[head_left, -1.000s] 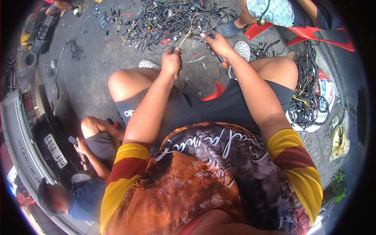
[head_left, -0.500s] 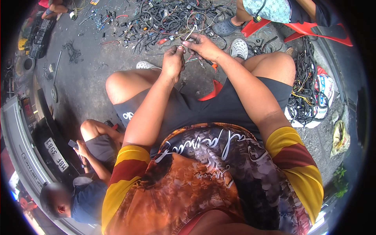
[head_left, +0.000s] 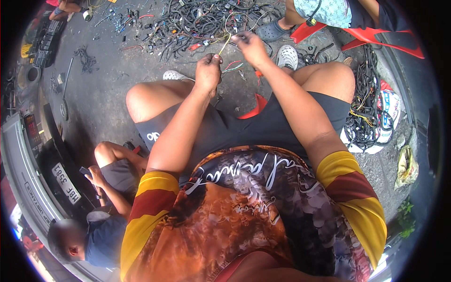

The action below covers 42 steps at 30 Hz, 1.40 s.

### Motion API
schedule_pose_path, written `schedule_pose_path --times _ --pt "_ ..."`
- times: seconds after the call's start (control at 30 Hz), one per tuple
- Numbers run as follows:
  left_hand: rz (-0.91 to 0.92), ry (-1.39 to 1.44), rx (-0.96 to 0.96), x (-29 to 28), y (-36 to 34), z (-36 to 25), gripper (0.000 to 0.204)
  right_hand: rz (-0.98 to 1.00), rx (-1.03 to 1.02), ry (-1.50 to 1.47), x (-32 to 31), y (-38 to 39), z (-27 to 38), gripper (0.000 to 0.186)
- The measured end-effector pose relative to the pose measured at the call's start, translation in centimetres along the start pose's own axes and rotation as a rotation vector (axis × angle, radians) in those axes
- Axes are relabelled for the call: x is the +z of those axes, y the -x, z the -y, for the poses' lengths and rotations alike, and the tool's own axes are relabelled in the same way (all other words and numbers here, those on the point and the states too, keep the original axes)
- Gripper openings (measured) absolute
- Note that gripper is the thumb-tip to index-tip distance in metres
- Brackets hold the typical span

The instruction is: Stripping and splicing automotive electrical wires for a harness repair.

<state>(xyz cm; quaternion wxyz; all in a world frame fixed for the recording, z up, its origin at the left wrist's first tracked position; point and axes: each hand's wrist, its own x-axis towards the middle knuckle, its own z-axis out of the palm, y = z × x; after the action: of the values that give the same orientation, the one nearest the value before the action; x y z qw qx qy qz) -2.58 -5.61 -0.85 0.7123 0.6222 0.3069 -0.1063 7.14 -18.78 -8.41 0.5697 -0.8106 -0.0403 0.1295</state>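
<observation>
My left hand (head_left: 208, 73) is closed, thumb on top, on a thin yellow wire (head_left: 225, 46) that slants up and away from it. At the wire's farther stretch, the bent fingers of my right hand (head_left: 251, 50) are drawn together against it. A small orange piece (head_left: 258, 74) shows just under my right wrist; whether that hand holds it is hidden. Loose thin wires (head_left: 232, 66) with red and pale strands lie on the ground between my hands and lap.
A tangled heap of black wire harnesses (head_left: 197, 23) with connectors covers the ground ahead. More harnesses (head_left: 364, 115) lie on a white sack at right. Someone sits on a red chair (head_left: 361, 35) at far right; another person (head_left: 105, 235) sits at left beside a vehicle's bumper (head_left: 28, 178).
My right hand has moved slightly up and right, away from my left hand, baring a stretch of yellow wire between them. My left hand has stayed almost in place.
</observation>
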Motion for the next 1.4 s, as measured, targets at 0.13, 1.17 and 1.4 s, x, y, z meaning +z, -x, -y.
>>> schedule_pose_path --times 0.13,1.17,1.4 --pt "-0.022 0.032 -0.027 -1.9 -0.4 0.7 0.021 0.043 0.211 -0.266 -4.1 -2.0 0.1 0.04" --pt "0.036 0.03 -0.007 -1.2 0.8 -0.4 0.019 0.066 0.233 -0.157 -4.6 -2.3 -0.5 0.041" --pt "0.042 0.082 0.005 -1.4 0.6 -0.3 0.018 0.726 0.309 -0.67 -3.1 2.2 3.7 0.04"
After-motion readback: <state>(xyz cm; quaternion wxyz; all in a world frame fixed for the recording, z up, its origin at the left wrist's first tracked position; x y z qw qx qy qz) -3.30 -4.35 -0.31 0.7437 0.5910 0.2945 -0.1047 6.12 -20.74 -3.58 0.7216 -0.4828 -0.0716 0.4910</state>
